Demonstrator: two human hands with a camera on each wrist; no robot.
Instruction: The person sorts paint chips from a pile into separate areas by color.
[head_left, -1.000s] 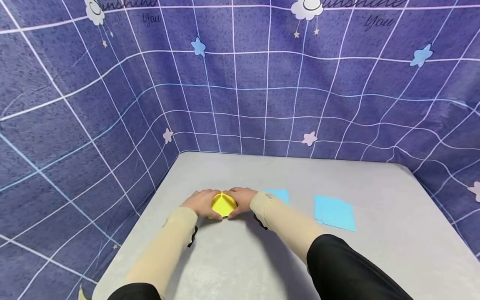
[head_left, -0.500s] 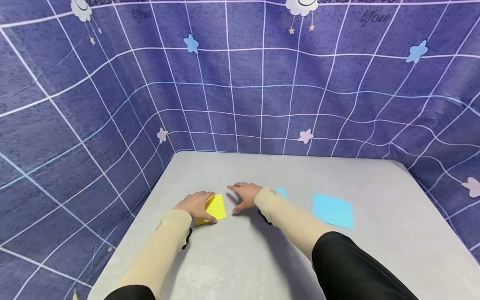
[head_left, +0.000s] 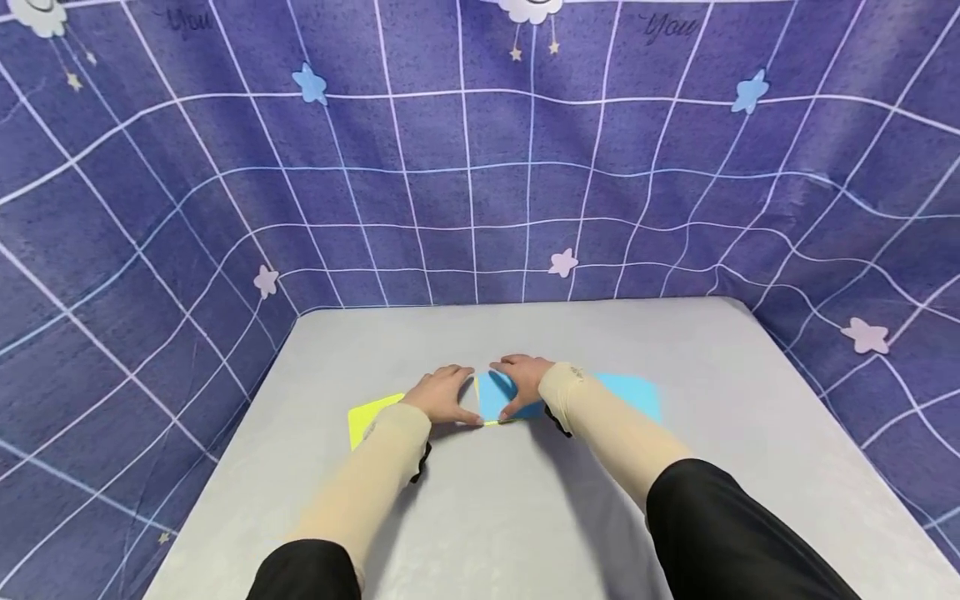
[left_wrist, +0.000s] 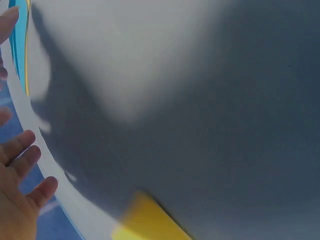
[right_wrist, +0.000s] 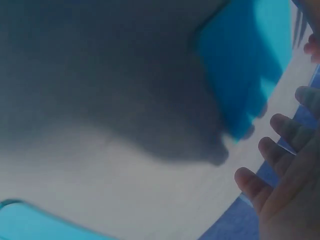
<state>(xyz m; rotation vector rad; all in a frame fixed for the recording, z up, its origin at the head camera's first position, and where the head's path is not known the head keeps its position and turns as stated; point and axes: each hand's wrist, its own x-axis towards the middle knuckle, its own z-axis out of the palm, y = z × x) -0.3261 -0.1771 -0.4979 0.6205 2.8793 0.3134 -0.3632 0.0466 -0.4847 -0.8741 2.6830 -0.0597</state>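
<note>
A blue paper sheet (head_left: 492, 395) lies between the two hands on the table, with a thin yellow edge showing along its left and front sides. My left hand (head_left: 442, 395) is just left of it, thumb reaching to its front left corner. Over its right part is my right hand (head_left: 528, 382), thumb and forefinger spread above the paper. Each wrist view shows loosely extended fingers with nothing pinched. A yellow sheet (head_left: 369, 415) lies left of the left hand, partly hidden by the sleeve; its corner also shows in the left wrist view, as yellow paper (left_wrist: 152, 220).
Another blue sheet (head_left: 633, 395) lies to the right, partly behind the right forearm. The light grey table (head_left: 510, 517) is bounded at the back and left by a purple grid-patterned cloth (head_left: 465, 192).
Both hands were holding up a bent yellow sheet; the left hand then laid it down at the left. Both hands have since come to the blue sheet, and the head view has turned right.
</note>
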